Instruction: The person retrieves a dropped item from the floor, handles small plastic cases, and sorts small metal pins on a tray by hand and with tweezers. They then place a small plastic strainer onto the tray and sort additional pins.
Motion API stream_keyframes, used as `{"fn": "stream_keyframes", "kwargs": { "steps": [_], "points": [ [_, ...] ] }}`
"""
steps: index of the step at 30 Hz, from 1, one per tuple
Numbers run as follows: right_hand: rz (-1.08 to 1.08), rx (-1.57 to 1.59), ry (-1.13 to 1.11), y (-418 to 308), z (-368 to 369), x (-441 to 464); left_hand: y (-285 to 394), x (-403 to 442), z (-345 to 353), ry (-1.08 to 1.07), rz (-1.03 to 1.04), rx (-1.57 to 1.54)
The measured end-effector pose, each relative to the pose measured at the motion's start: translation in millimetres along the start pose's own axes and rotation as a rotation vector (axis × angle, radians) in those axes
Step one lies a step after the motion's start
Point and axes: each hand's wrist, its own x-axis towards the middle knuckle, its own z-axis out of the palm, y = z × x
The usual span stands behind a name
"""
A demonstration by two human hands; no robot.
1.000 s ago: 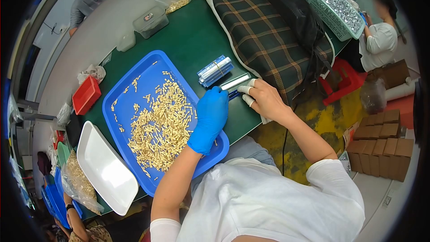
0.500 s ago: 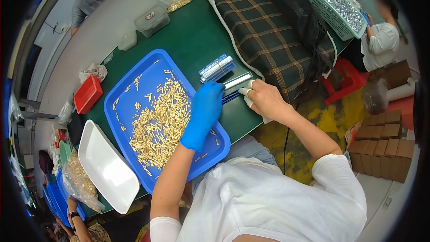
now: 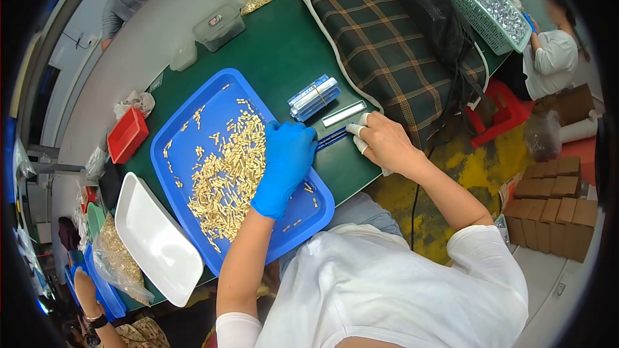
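Observation:
My left hand (image 3: 285,164), in a blue glove, is over the right rim of the blue tray (image 3: 169,183). Its fingers are curled, and what they may hold is hidden. Small brass-coloured pins (image 3: 232,177) lie heaped in the tray beside it. My right hand (image 3: 387,143), with white covers on some fingertips, pinches the right end of a narrow dark blue strip (image 3: 332,138). The strip's left end reaches the gloved fingers. Just beyond it a white bar-shaped piece (image 3: 343,114) lies on the green table, near a banded bundle of blue and white strips (image 3: 313,98).
A white tray (image 3: 151,238) and a red box (image 3: 127,134) flank the blue tray on the left. Plaid cloth (image 3: 361,32) with a black bag (image 3: 429,19) covers the table's right part. A green basket (image 3: 487,13) of silvery parts stands behind; people are nearby.
My left hand has drawn back a little to the left, toward the tray, uncovering more of the white piece. My right hand stays nearly in place at the dark blue strip.

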Motion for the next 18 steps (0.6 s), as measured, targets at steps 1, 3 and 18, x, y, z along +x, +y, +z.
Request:
{"fn": "stream_keyframes", "kwargs": {
  "steps": [1, 3, 18],
  "points": [
    [0.0, 0.001, -0.003, -0.2, -0.2, 0.1, 0.6, 0.0, 0.6, 0.008, 0.007, 0.014],
    [0.001, 0.002, -0.011, -0.3, -0.8, -0.2, 1.4, 0.7, 2.7, 0.016, 0.014, 0.026],
    [-0.005, -0.008, -0.018, 1.5, 0.4, -0.3, 3.2, 3.3, 5.2, 0.036, 0.016, -0.007]
  ]
}}
